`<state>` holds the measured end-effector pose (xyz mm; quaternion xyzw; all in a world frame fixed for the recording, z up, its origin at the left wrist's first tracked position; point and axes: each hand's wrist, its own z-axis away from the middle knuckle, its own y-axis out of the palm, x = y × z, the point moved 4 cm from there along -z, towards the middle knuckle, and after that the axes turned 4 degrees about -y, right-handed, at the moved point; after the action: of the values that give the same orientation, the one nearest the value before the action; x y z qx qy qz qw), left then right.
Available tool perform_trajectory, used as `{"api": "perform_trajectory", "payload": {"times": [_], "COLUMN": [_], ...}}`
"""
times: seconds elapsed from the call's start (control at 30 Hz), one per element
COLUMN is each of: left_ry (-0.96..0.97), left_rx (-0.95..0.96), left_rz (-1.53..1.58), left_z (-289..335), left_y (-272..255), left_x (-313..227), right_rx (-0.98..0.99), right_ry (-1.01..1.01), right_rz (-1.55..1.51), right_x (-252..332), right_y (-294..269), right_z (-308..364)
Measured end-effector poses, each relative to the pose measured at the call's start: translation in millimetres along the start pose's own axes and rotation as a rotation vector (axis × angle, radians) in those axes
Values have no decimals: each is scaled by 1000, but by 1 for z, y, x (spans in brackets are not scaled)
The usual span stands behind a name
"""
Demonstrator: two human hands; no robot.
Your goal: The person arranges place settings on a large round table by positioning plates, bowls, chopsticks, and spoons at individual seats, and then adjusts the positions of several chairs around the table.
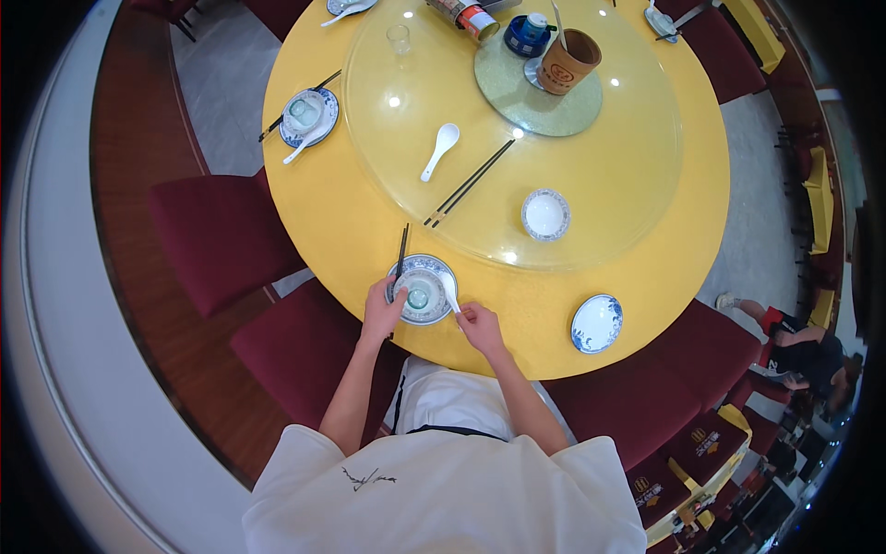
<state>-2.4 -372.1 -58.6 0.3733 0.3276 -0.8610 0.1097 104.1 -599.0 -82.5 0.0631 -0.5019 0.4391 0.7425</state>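
Observation:
At the table's near edge, a blue-and-white plate (426, 319) carries a patterned bowl with a small clear glass cup (418, 297) in it. My left hand (381, 312) is closed at the plate's left side on a pair of dark chopsticks (402, 251), its thumb by the bowl's rim; its fingers are partly hidden. The chopsticks point away from me along the plate. My right hand (479, 327) pinches the handle end of a white spoon (449, 288), whose bowl end lies over the plate's right side.
On the glass turntable (378, 152) lie another white spoon (441, 150), loose chopsticks (469, 184) and a white bowl (545, 215). A brown holder (569, 63) stands farther back. Right of me is a blue-rimmed plate (596, 324); another place setting (308, 117) is at left. Red chairs (221, 235) surround the table.

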Motion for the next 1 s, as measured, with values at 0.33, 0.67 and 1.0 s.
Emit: {"api": "perform_trajectory", "payload": {"times": [0.33, 0.67, 1.0], "left_ry": [-141, 123, 126], "left_rx": [90, -118, 378], "left_rz": [182, 7, 355], "left_z": [-9, 5, 48], "left_y": [-8, -57, 40], "left_x": [12, -66, -135], "right_rx": [20, -123, -1151], "right_ry": [48, 71, 215], "right_rz": [-46, -86, 665], "right_x": [8, -14, -169], "right_y": [11, -51, -275], "right_z": [8, 45, 144]}}
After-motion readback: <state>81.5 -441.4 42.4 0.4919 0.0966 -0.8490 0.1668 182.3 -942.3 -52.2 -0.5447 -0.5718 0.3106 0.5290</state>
